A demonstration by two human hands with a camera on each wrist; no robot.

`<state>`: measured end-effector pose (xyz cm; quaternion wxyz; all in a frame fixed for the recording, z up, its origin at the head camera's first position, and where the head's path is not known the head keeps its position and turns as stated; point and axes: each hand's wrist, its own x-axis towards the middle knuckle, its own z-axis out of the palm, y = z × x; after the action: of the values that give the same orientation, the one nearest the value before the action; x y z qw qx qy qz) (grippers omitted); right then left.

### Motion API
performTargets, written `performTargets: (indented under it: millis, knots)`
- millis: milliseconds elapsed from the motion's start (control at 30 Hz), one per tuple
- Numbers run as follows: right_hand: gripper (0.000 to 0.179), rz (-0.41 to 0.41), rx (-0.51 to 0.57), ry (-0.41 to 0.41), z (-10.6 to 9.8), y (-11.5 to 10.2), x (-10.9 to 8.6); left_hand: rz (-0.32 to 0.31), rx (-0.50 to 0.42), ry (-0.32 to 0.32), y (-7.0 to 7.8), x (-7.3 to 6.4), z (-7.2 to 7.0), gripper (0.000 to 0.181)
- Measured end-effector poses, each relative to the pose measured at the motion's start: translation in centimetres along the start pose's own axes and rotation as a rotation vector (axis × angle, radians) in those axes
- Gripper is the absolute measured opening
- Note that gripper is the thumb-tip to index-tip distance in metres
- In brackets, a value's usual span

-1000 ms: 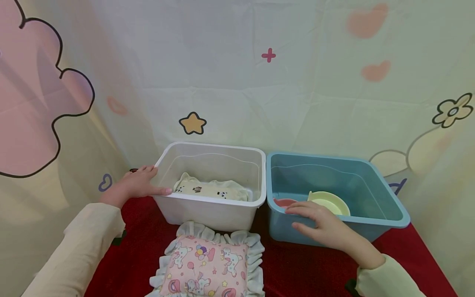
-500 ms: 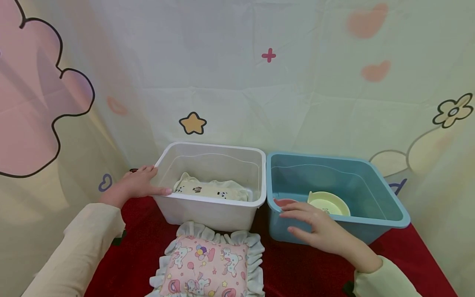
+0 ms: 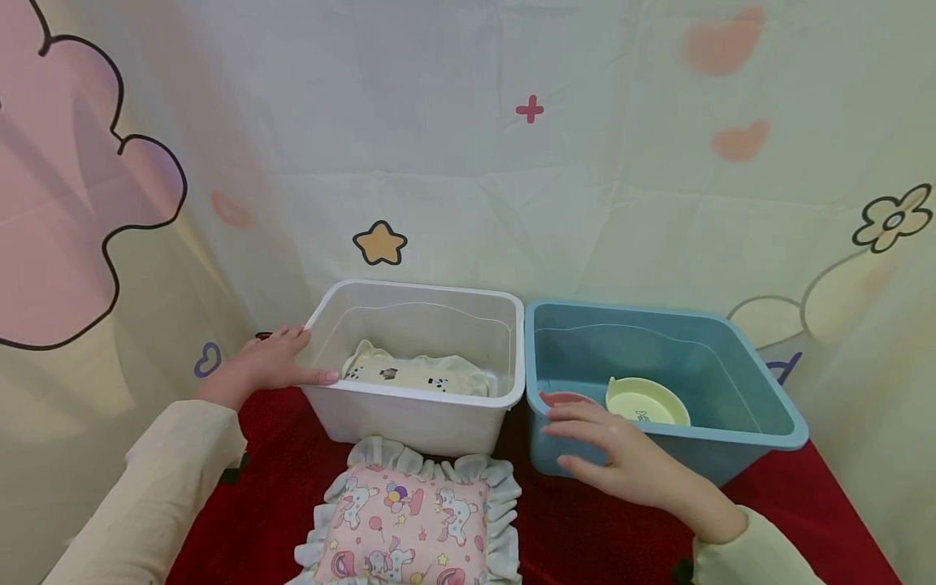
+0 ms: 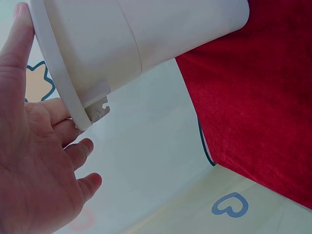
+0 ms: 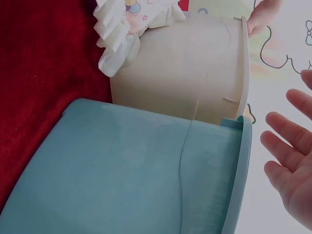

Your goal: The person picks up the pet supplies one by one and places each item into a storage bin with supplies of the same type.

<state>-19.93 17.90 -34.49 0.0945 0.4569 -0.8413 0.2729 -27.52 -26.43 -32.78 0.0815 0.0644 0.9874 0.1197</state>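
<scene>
At the left front corner of the white bin [image 3: 409, 418], my left hand [image 3: 274, 361] rests on the rim with its thumb along the front edge. Its fingers lie over the left side; in the left wrist view the last two are loosely bent off the plastic. My right hand [image 3: 621, 455] hovers with spread fingers before and above the front rim of the blue bin [image 3: 731, 333]. The right wrist view shows a gap between this hand [image 5: 292, 161] and the rim. A pale yellow dish [image 3: 647, 398] and a partly hidden red-pink item [image 3: 566, 397] lie inside.
Inside the white bin lies a cream printed cloth item [image 3: 409, 375] with ruffled edges. A pink unicorn cushion [image 3: 413, 520] with white ruffles sits in front, on a red velvet cover [image 3: 585, 528]. A patterned curtain [image 3: 468, 179] hangs behind the bins.
My right hand has drifted left and slightly nearer to me, uncovering more of the yellow dish and the red-pink item. The left hand and both bins have stayed put.
</scene>
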Motion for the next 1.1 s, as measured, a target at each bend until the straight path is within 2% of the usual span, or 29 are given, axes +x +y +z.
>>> performTargets:
  millis: [300, 500, 733, 1100]
  knots:
    - [0.036, 0.021, -0.065, -0.023, 0.6, -0.6, 0.0, 0.019, 0.013, -0.001, 0.2, -0.1, -0.2, 0.104]
    - [0.038, 0.076, -0.019, -0.066, 0.8, -1.0, 0.1, 0.012, 0.010, 0.001, 0.1, 0.0, -0.1, 0.105]
    - [0.042, 0.049, -0.017, -0.090, 1.4, -1.4, 0.0, 0.002, -0.001, -0.001, -0.1, 0.1, 0.0, 0.108]
    - [0.043, 0.049, -0.026, -0.161, 2.4, -1.7, 0.3, 0.001, -0.001, 0.001, 0.1, 0.0, -0.1, 0.108]
